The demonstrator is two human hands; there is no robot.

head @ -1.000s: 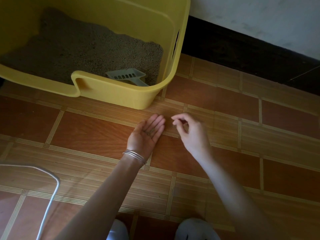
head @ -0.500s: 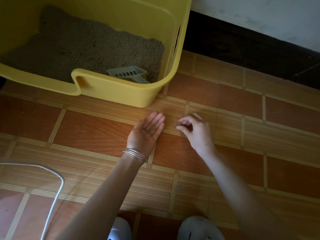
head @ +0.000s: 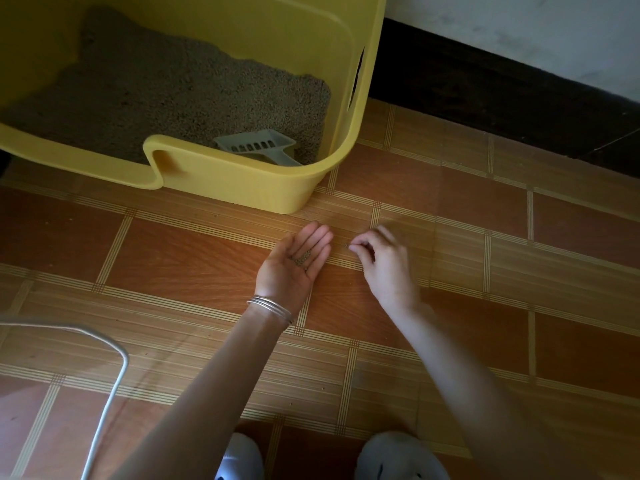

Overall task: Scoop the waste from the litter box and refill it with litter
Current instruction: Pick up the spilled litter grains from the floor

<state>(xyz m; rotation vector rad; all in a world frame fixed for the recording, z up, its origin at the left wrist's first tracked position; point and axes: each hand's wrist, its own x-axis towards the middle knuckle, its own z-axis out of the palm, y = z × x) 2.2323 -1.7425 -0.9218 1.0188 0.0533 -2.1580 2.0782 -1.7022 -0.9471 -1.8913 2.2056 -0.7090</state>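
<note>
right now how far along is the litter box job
Looks done: the litter box holds a bed of litter, the scoop lying on it. In hand: the left hand, palm up, carries spilled grains while the right hand pinches a grain off the floor. Probably left: tip those grains back in.

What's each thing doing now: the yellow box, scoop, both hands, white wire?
litter box, upright on the floor, holding litter.
scoop, lying on the litter, near right corner.
left hand, palm up, fingers straight, grains resting on it.
right hand, fingertips pinched at the floor; holding a grain, cannot tell.
white wire, lying looped on the floor.
</note>
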